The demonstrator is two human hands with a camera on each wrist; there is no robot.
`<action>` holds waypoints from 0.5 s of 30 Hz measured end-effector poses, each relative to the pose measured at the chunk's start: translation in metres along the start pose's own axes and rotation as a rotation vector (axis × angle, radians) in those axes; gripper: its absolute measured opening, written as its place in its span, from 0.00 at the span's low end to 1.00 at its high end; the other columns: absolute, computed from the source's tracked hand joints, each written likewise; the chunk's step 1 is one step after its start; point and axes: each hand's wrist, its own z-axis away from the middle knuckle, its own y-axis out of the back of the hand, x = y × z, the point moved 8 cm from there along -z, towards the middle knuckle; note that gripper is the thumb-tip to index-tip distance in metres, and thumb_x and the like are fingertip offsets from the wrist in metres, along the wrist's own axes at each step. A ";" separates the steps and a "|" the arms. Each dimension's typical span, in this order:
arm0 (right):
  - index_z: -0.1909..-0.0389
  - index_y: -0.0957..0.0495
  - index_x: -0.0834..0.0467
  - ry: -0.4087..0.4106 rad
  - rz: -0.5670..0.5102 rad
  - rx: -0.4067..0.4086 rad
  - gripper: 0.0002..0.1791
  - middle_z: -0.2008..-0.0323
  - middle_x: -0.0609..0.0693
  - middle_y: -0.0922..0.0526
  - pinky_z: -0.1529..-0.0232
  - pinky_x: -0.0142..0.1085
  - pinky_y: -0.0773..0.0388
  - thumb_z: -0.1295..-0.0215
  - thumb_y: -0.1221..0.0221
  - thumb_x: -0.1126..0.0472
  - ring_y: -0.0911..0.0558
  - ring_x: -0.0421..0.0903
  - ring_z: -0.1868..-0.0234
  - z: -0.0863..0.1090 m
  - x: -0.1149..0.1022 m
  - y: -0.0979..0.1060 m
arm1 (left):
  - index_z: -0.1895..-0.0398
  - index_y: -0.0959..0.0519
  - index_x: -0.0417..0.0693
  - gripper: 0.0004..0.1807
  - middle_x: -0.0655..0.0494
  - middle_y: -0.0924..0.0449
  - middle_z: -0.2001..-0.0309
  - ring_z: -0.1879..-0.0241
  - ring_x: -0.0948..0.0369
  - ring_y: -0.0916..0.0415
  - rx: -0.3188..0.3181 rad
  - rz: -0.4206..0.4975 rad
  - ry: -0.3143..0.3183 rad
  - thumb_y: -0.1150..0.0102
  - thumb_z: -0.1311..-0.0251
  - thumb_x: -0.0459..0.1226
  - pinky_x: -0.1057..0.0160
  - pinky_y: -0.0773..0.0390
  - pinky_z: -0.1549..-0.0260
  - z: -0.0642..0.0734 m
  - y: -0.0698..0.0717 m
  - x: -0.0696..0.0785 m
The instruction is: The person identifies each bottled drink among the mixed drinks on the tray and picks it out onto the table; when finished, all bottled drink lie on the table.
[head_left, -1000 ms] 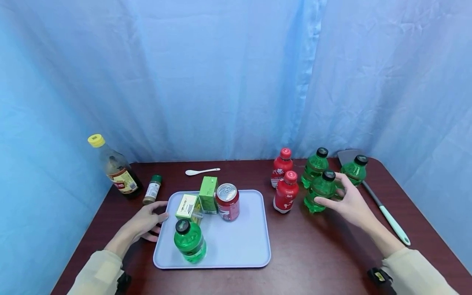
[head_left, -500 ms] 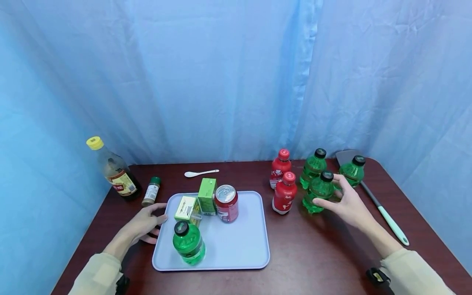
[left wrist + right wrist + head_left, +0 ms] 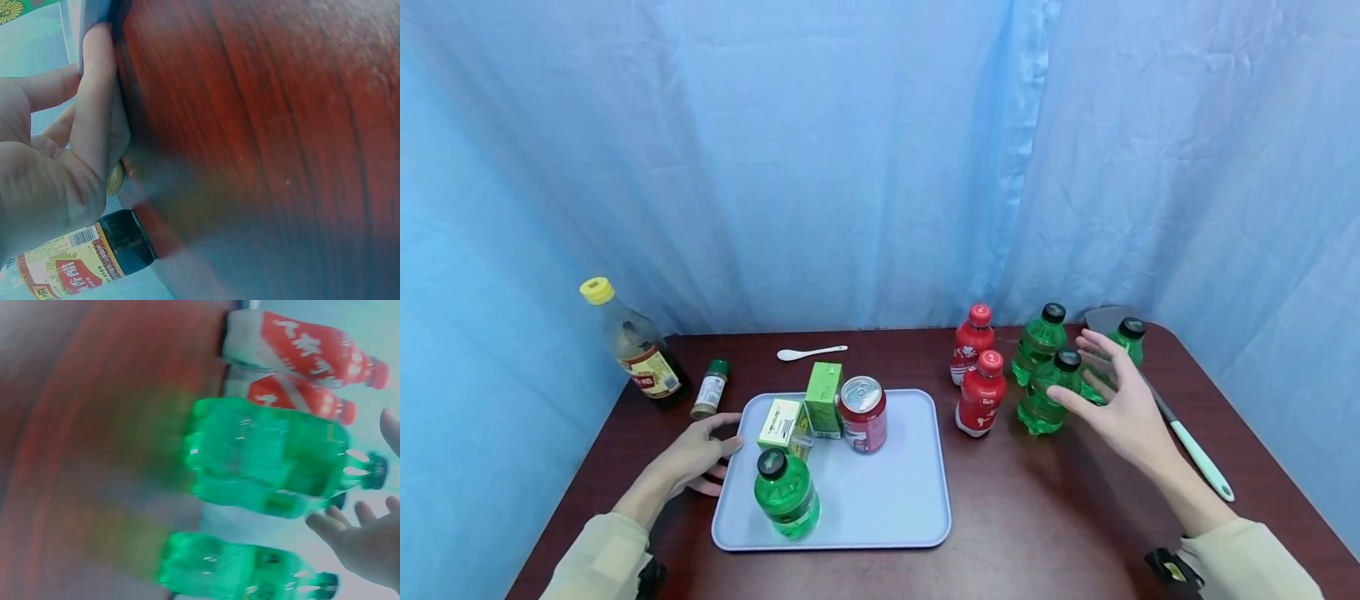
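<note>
At the left edge of the pale blue tray (image 3: 887, 500), my left hand (image 3: 696, 454) pinches the rim between thumb and fingers, as the left wrist view also shows. My right hand (image 3: 1123, 404) has its fingers spread just right of the front green soda bottle (image 3: 1047, 402), with a gap visible in the right wrist view. On the tray stand another green bottle (image 3: 788, 500), a red can (image 3: 863, 421), a green carton (image 3: 824, 400) and a white-and-green box (image 3: 781, 423). Part of a clear object beside that box is hidden.
Two red bottles (image 3: 981, 396) and two more green bottles (image 3: 1039, 343) stand around the front green one. A spatula (image 3: 1198, 458) lies at right. A white spoon (image 3: 811, 352), a spice jar (image 3: 710, 390) and a dark sauce bottle (image 3: 651, 362) are at back left.
My right hand's fingers have spread and come away from the front green bottle, moving slightly right. The bottle stays in place, and my left hand keeps its hold on the tray.
</note>
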 end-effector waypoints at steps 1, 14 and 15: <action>0.22 0.43 0.48 0.031 -0.006 0.031 0.50 0.29 0.53 0.35 0.36 0.28 0.31 0.41 0.28 0.68 0.33 0.48 0.31 0.001 -0.010 0.003 | 0.24 0.38 0.48 0.29 0.43 0.23 0.60 0.72 0.53 0.22 -0.001 0.000 0.000 0.46 0.25 0.39 0.52 0.15 0.77 0.000 0.000 0.000; 0.29 0.36 0.73 0.500 -0.145 0.091 0.43 0.31 0.70 0.35 0.30 0.31 0.37 0.37 0.29 0.53 0.37 0.53 0.28 0.027 -0.150 -0.011 | 0.24 0.38 0.49 0.29 0.44 0.23 0.60 0.73 0.53 0.22 0.001 -0.003 0.007 0.46 0.25 0.39 0.52 0.15 0.78 -0.002 0.000 -0.002; 0.30 0.36 0.73 0.524 -0.141 0.086 0.45 0.32 0.71 0.35 0.31 0.30 0.36 0.36 0.31 0.48 0.36 0.53 0.28 0.029 -0.156 -0.015 | 0.24 0.38 0.49 0.29 0.44 0.23 0.61 0.73 0.53 0.22 0.001 -0.003 0.005 0.46 0.25 0.38 0.52 0.15 0.78 -0.002 0.000 -0.002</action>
